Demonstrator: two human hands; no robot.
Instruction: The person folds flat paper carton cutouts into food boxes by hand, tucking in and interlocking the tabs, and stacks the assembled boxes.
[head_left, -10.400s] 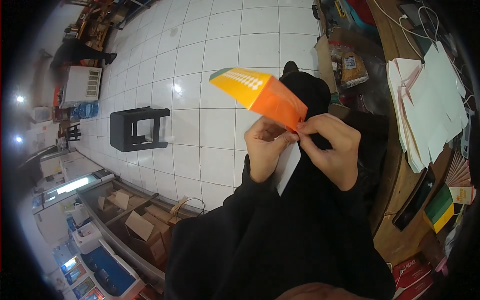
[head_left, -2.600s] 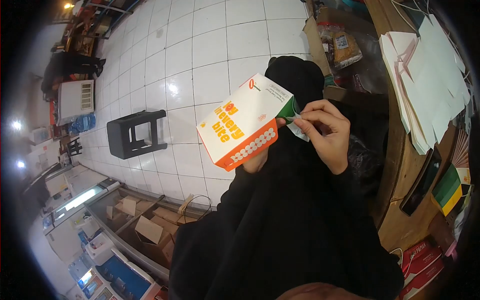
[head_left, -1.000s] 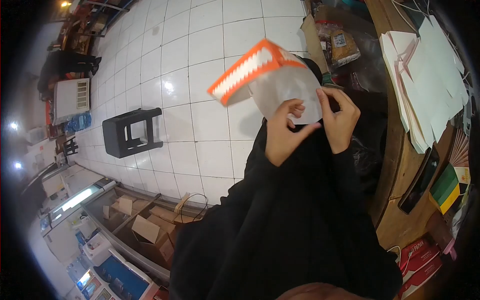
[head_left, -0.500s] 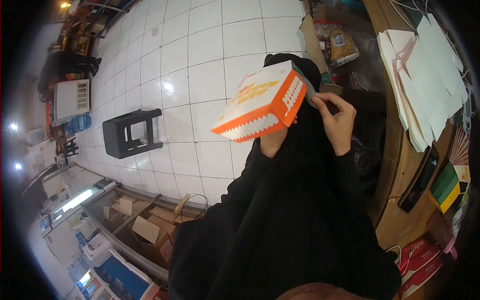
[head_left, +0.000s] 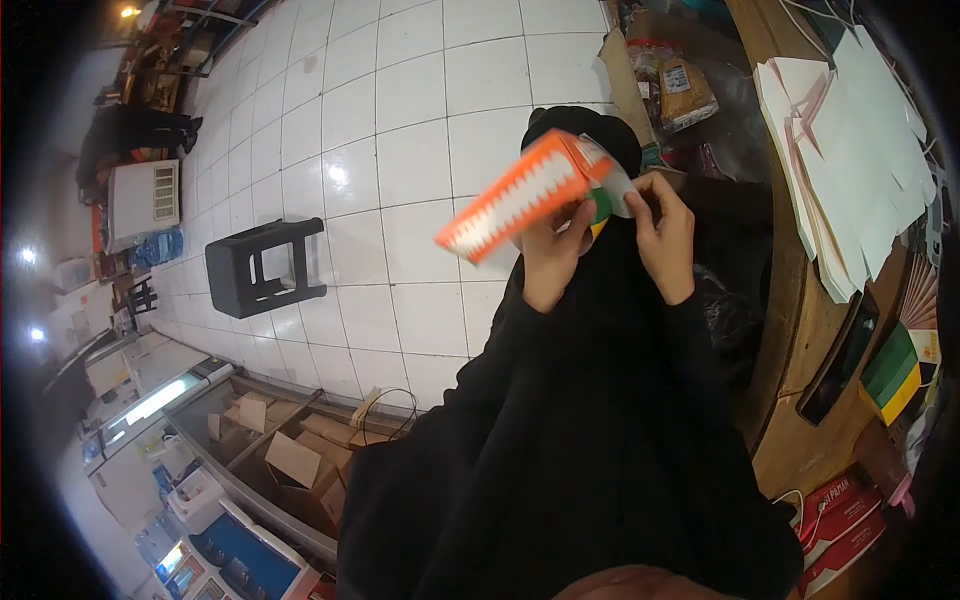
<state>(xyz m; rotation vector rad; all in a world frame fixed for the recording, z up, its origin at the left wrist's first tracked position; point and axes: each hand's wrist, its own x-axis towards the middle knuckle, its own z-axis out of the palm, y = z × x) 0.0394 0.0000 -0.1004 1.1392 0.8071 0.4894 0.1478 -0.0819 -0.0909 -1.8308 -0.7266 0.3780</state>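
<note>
An orange and white cardboard box (head_left: 512,203), slightly blurred, is tilted above my lap with its scalloped orange side showing. My left hand (head_left: 550,258) grips its near side, the thumb pressed against it and the other fingers mostly behind. Beside that thumb a green and yellow patch (head_left: 601,208) shows. At the box's right end, my right hand (head_left: 667,240) is closed, with thumb and fingers pinching a greyish-white end flap (head_left: 620,190).
A black plastic stool (head_left: 240,270) stands on the tiled floor. Right of me, a wooden table (head_left: 790,400) bears flat pale card sheets (head_left: 850,160), a dark phone (head_left: 842,360) and red boxes (head_left: 840,520). Another person (head_left: 125,140) bends over at the far left.
The box has turned, so its lettered top no longer shows and the scalloped side faces me. My left thumb has come into view. My right hand has shifted slightly down and left.
</note>
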